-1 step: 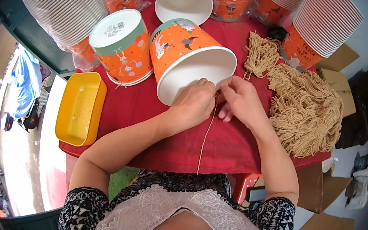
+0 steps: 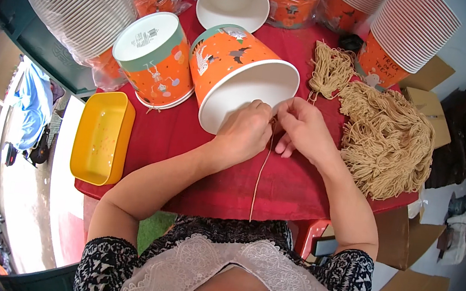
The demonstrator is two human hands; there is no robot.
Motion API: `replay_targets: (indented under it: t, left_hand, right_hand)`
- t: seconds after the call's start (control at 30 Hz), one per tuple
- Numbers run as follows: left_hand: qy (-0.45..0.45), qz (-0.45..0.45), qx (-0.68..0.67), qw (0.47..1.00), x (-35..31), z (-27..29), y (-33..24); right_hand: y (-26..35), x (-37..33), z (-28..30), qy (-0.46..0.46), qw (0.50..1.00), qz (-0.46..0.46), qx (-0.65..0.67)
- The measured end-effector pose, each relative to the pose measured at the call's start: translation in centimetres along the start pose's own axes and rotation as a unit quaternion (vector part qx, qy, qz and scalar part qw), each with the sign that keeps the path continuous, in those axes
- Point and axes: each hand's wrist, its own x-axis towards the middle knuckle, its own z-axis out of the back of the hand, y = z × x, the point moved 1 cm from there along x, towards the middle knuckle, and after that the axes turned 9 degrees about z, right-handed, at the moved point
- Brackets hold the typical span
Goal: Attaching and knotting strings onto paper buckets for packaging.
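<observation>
A person's two bare hands work at the mouth of an orange Halloween-print paper bucket [image 2: 226, 65], which lies tilted on a red tablecloth [image 2: 227, 189], its white interior facing the person. The left hand [image 2: 247, 128] reaches over the bucket's near rim, fingers bent and bunched; whether they clamp the rim or something else, I cannot tell. The right hand [image 2: 305, 130], at the right end of that rim, pinches a thin tan twine [image 2: 258, 178] between thumb and forefinger; the twine hangs from the bucket's rim toward the person. Left of the bucket stands an upside-down matching bucket [image 2: 163, 74], and farther left and nearer the person, a yellow plastic tub [image 2: 96, 154]. Right of the bucket lie a small twine bundle [image 2: 331, 67] and a large loose twine heap [image 2: 390, 139]. Behind it are nested bucket stacks [image 2: 289, 6].
</observation>
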Motion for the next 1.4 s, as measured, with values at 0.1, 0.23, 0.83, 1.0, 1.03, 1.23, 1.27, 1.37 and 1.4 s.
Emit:
replay_targets:
  t: [0.1, 0.23, 0.83, 1.0, 1.03, 1.23, 1.27, 1.37, 1.4]
  left_hand:
    - [-0.004, 0.0, -0.001, 1.0, -0.1, 0.1, 0.0]
    - [-0.001, 0.008, -0.023, 1.0, 0.0, 0.0, 0.3]
    - [0.098, 0.228, -0.327, 0.912, 1.0, 0.9, 1.8]
    - [0.089, 0.229, -0.352, 0.903, 1.0, 0.7, 2.0]
    - [0.084, 0.235, -0.355, 0.901, 1.0, 0.8, 1.9]
    - [0.069, 0.238, -0.368, 0.896, 0.4, 1.1, 1.2]
    - [0.064, 0.237, -0.375, 0.894, 0.3, 1.1, 1.2]
    - [0.068, 0.212, -0.28, 0.934, 0.3, 1.3, 1.4]
    - [0.068, 0.212, -0.279, 0.934, 0.2, 1.1, 1.7]
  right_hand:
    - [0.5, -0.5, -0.8, -0.002, 1.0, -0.009, -0.009]
    - [0.1, -0.6, -1.0, 0.0, 0.999, -0.012, -0.03]
    - [-2.3, -0.1, -1.5, -0.042, 0.916, 0.218, -0.335]
    - [-3.1, 0.3, -1.7, -0.063, 0.898, 0.243, -0.361]
    - [-3.1, 0.3, -1.7, -0.07, 0.898, 0.247, -0.359]
    - [-3.4, 0.3, -2.0, -0.098, 0.898, 0.269, -0.335]
    - [-3.2, 0.3, -2.0, -0.098, 0.898, 0.27, -0.334]
    - [-2.8, 0.2, -1.9, -0.09, 0.905, 0.236, -0.343]
    - [-3.1, 0.3, -1.9, -0.094, 0.905, 0.248, -0.333]
